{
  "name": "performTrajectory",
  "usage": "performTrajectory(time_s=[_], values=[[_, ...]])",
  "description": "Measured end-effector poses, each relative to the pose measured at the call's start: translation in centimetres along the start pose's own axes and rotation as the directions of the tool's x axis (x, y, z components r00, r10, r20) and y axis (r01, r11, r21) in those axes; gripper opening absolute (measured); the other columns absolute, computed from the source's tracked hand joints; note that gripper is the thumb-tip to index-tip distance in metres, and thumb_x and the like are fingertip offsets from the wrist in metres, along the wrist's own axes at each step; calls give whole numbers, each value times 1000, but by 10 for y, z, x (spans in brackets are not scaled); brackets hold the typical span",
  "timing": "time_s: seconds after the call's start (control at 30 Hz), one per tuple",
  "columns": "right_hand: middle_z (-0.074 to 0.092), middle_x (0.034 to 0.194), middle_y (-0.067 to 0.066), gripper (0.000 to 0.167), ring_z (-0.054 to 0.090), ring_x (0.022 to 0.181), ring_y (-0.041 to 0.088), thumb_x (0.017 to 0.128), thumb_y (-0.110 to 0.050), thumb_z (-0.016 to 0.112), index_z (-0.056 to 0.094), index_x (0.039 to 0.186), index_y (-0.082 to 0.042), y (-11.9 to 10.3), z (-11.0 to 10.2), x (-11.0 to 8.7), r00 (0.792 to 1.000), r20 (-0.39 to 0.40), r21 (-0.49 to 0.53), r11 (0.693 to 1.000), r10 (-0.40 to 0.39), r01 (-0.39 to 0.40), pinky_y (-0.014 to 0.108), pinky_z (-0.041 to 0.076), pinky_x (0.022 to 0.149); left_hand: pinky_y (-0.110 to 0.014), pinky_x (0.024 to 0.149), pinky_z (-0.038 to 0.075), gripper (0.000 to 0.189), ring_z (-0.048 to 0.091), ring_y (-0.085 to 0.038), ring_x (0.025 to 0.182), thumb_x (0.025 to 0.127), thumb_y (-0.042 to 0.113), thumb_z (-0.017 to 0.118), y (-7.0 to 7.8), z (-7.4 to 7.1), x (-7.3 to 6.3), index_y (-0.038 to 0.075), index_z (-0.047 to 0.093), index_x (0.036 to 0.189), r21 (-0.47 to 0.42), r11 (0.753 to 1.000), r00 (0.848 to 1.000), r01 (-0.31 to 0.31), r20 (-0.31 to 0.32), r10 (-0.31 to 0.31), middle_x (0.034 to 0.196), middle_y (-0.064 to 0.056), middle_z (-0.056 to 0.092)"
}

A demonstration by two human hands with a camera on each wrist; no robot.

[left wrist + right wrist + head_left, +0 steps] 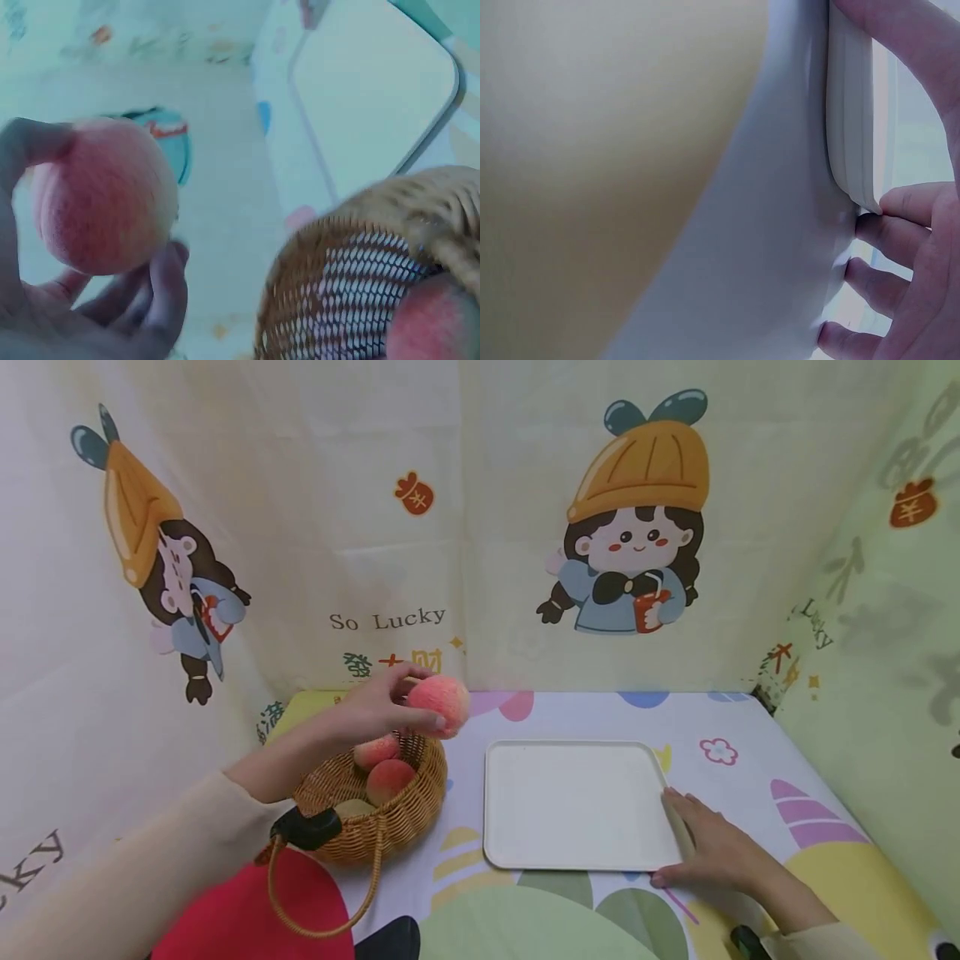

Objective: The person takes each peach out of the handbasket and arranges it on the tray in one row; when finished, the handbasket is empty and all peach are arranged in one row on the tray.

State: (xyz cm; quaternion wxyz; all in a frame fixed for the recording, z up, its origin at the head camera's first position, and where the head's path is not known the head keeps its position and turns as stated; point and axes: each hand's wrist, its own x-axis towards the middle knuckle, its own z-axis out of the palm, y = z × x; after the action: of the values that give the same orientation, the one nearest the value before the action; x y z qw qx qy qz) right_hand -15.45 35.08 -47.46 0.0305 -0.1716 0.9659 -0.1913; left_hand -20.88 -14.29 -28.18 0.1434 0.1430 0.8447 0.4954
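In the head view my left hand [382,703] holds a pink peach [441,706] in the air above a brown wicker basket [431,802]. The left wrist view shows this peach [105,199] between thumb and fingers. Inside the basket lie more peaches [390,781] and a paler round thing [352,808], partly hidden by the rim and my wrist. A white rectangular tray [573,806] lies flat to the basket's right. My right hand [716,852] rests at its right edge, thumb near the front corner and fingers spread; the right wrist view shows fingertips touching its rim [851,112].
The patterned tablecloth [750,802] extends right of the tray. Hanging printed cloth [510,568] closes off the back and sides. At the front left are a red round shape [255,910], a black object [390,939] and the basket's looped handle [322,933].
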Motion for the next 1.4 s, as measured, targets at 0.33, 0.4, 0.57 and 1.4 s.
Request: performTrajectory(time_s=[0.33, 0.4, 0.57, 1.4], values=[[40, 151, 31, 128, 34, 137, 55, 60, -73, 83, 39, 149, 8, -1, -2, -2, 1000, -7, 3, 1000, 3, -3, 73, 27, 104, -31, 77, 52, 68, 61, -16, 95, 68, 29, 94, 21, 77, 44, 21, 65, 129, 515, 847, 990, -135, 38, 135, 116, 0, 65], [40, 151, 31, 128, 33, 137, 55, 59, -73, 83, 38, 149, 8, -1, -3, -3, 1000, -4, 6, 1000, 13, -13, 73, 27, 104, -33, 79, 51, 67, 61, -16, 96, 67, 26, 95, 21, 88, 53, 20, 67, 127, 582, 798, 988, -155, 67, 143, 113, 2, 67], [39, 152, 30, 129, 32, 138, 54, 59, -73, 83, 38, 149, 7, -3, -4, -2, 1000, 7, 5, 1000, 26, -26, 73, 27, 105, -35, 76, 50, 61, 61, -16, 93, 66, 29, 95, 11, 111, 71, 18, 67, 119, 746, 640, 983, -184, 133, 127, 101, 5, 68], [40, 153, 28, 132, 32, 138, 54, 56, -76, 83, 39, 149, 7, 3, 0, 0, 1000, -1, 7, 1000, 30, -30, 75, 26, 103, -33, 64, 50, 52, 57, -15, 73, 76, 63, 78, -30, 161, 102, 15, 62, 87, 953, 272, 988, -135, 151, -40, 76, 3, 57]])
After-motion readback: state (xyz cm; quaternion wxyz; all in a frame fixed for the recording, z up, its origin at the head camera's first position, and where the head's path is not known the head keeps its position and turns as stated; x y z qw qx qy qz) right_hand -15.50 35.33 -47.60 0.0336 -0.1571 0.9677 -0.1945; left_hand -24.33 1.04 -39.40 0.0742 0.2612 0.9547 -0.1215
